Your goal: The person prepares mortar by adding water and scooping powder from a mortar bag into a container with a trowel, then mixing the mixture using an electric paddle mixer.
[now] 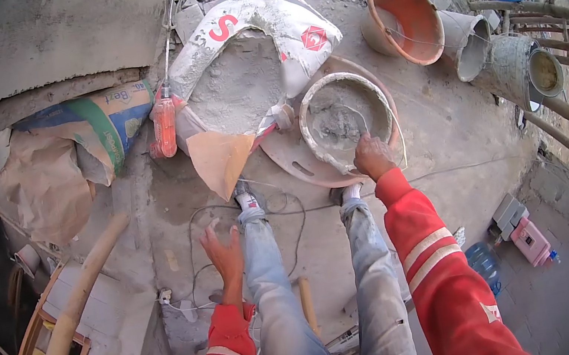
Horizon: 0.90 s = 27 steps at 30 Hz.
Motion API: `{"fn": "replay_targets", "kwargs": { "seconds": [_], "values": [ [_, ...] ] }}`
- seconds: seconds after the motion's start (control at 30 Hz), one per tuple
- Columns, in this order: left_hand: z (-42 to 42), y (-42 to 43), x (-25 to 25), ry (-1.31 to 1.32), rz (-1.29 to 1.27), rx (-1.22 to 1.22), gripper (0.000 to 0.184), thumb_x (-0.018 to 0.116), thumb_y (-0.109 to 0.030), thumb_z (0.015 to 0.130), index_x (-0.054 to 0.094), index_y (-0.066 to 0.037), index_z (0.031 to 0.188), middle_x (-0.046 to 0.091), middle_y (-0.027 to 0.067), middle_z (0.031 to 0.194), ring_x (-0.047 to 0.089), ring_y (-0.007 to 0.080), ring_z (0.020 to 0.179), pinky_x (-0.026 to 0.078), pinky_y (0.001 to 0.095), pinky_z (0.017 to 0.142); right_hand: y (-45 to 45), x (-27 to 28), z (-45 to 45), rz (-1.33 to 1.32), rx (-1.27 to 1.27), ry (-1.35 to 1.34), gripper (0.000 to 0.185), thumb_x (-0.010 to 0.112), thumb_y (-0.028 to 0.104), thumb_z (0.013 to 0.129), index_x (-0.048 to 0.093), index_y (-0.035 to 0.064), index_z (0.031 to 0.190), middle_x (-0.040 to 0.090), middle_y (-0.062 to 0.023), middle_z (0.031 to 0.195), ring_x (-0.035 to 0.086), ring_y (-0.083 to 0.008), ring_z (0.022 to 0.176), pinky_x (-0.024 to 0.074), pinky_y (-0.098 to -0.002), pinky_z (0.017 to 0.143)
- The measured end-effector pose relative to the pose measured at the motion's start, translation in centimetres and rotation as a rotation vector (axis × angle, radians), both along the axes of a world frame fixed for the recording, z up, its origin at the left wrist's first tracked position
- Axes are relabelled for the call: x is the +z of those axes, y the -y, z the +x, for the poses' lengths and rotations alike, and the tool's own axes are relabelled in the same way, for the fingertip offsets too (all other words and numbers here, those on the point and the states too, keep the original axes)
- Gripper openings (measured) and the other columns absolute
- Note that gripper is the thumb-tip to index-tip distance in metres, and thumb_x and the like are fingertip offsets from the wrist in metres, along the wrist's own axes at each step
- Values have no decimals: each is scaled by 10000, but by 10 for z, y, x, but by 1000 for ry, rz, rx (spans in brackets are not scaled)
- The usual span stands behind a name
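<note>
My right hand [373, 156] is closed round the handle end of a trowel [357, 116] at the near right rim of a round bucket [308, 128]. Wet grey mortar lies inside the bucket, and the tool's far end rests in it. Beneath the bucket is a wide pinkish basin [298, 168]. My left hand [222, 252] hangs beside my left knee, its fingers apart and holding nothing. Ahead stands an open mortar bag [303, 16] with grey powder [235, 84] inside.
A red-handled tool [164, 128] leans left of the bag, near a paper sack [48, 183]. An orange bucket [410, 17] and grey buckets lie at upper right. A black cable [303, 212] crosses the floor by my feet. Wooden poles [83, 324] flank both sides.
</note>
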<state>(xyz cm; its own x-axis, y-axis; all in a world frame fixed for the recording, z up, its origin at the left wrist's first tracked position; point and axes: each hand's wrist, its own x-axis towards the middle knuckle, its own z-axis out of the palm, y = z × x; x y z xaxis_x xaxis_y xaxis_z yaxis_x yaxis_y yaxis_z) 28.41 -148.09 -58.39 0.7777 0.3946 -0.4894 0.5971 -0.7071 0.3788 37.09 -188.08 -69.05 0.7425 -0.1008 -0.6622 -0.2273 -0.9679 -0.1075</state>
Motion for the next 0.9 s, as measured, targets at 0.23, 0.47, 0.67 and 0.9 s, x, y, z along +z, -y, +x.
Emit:
{"fn": "replay_targets", "kwargs": {
  "seconds": [0.23, 0.47, 0.67, 0.9],
  "values": [
    [-88, 17, 57, -243, -111, -96, 537, 767, -202, 818, 571, -79, 1303, 576, 183, 1203, 539, 395, 1172, 434, 513, 975, -24, 149, 41, 166, -94, 66, 608, 648, 86, 852, 412, -82, 1386, 659, -274, 880, 660, -478, 798, 503, -594, 705],
    [-109, 31, 103, -463, -20, -375, 586, 783, -329, 766, 636, -111, 1291, 560, 138, 1232, 498, 356, 1217, 381, 553, 1003, -91, 1, 152, 95, 223, 426, 476, 597, 133, 900, 451, -57, 1312, 672, -235, 813, 693, -418, 755, 550, -532, 680],
    [-117, 21, 74, -505, 31, -437, 474, 724, -321, 774, 717, -95, 1191, 571, 120, 1240, 489, 350, 1228, 355, 556, 1053, -150, -121, 160, 99, 112, 379, 371, 506, 151, 979, 458, -28, 1301, 681, -260, 856, 697, -431, 771, 552, -542, 709],
    [-108, 17, 71, -599, 28, -468, 464, 720, -302, 769, 723, -103, 1188, 574, 121, 1262, 472, 352, 1246, 340, 568, 1064, -143, -42, 148, 99, 141, 184, 241, 515, 143, 970, 480, 31, 1181, 696, -304, 883, 717, -470, 830, 546, -583, 716]
  ]
}}
